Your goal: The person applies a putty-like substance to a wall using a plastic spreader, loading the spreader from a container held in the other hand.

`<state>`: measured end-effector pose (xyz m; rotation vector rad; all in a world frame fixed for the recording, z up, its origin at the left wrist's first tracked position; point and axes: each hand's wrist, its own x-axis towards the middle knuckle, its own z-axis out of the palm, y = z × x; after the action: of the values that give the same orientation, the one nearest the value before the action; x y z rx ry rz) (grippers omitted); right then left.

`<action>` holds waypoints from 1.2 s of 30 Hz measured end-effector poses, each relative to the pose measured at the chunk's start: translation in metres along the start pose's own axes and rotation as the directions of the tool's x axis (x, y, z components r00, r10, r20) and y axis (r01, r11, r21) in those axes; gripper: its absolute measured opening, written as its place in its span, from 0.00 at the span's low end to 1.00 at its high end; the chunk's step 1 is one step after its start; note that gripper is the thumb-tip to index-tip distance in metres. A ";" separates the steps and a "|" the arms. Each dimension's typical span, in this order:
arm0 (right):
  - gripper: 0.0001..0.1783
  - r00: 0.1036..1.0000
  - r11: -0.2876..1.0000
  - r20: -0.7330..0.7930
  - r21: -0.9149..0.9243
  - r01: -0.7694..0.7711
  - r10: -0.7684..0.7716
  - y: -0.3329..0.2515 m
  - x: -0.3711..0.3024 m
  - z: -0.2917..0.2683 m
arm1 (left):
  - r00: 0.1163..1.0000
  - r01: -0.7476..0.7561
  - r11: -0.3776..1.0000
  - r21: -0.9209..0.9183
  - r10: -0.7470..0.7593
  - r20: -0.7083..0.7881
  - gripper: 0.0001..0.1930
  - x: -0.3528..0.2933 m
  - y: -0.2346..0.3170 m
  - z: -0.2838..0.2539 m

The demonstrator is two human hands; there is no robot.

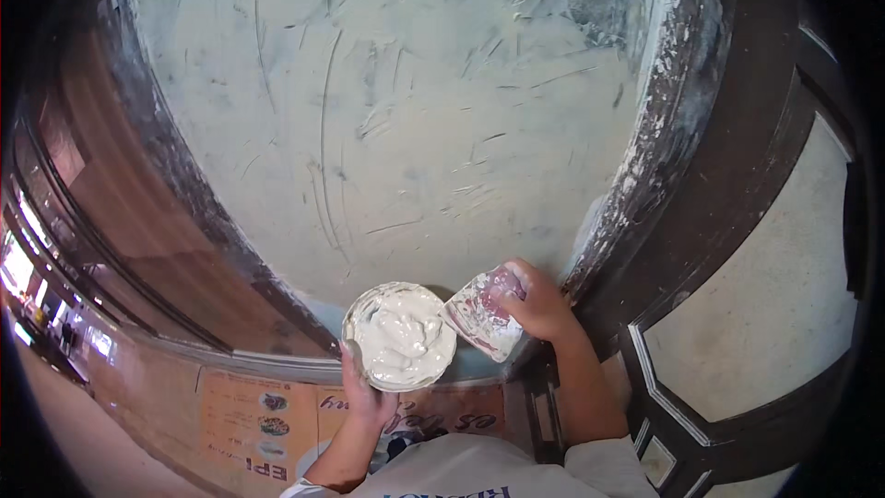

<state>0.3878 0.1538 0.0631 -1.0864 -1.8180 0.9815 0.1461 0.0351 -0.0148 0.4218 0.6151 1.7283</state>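
**Head view: loading a putty knife at a skimmed wall panel**

Head camera is looking down on both hands working close to a pale, putty-coated panel framed in dark wood. The left hand is cupping a round bowl from below, its grip wrapped closed on the underside, holding it level just in front of the panel's lower edge. The bowl is carrying thick, creamy white putty with soft, glossy folds. The right hand is closing its fingers fully around the handle of a broad putty knife, whose flat, smeared blade is tilting down to the bowl's rim.

To do this well, the blade should probably be dipping shallowly, taking an even ribbon along one edge. The panel's coat is looking matte, scored with thin curved scrape marks; the frame is crusted with dried white flecks.
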 end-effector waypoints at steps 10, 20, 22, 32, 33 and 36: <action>0.23 0.986 0.834 0.067 -0.527 0.163 -0.150 -0.039 0.004 0.065 | 1.000 -0.007 0.999 0.036 0.007 0.018 0.36 -0.014 0.039 -0.020; 0.25 0.987 0.868 0.152 -0.483 0.117 -0.048 -0.075 0.015 0.118 | 0.995 -0.095 0.995 0.006 0.095 0.039 0.33 -0.020 0.089 -0.065; 0.26 0.978 0.975 0.210 -0.216 0.046 0.000 -0.088 0.009 0.120 | 0.991 -0.125 0.992 -0.007 0.125 0.037 0.34 -0.021 0.101 -0.076; 0.16 0.990 0.993 -0.095 -0.075 0.094 -0.101 0.000 -0.001 0.168 | 0.989 -0.146 0.986 -0.080 0.146 0.002 0.33 -0.019 0.145 -0.111; 0.16 0.987 0.995 -0.125 -0.008 0.103 -0.104 -0.002 0.002 0.171 | 0.983 -0.179 0.982 -0.056 0.181 0.026 0.33 -0.019 0.147 -0.112; 0.15 0.983 0.998 -0.173 0.013 0.067 -0.064 -0.006 0.011 0.176 | 0.993 -0.121 0.992 -0.043 0.120 -0.016 0.33 -0.023 0.152 -0.120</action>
<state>0.2250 0.1239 0.0023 -1.0592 -1.6898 0.8377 -0.0364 -0.0340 -0.0177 0.4244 0.5702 1.8573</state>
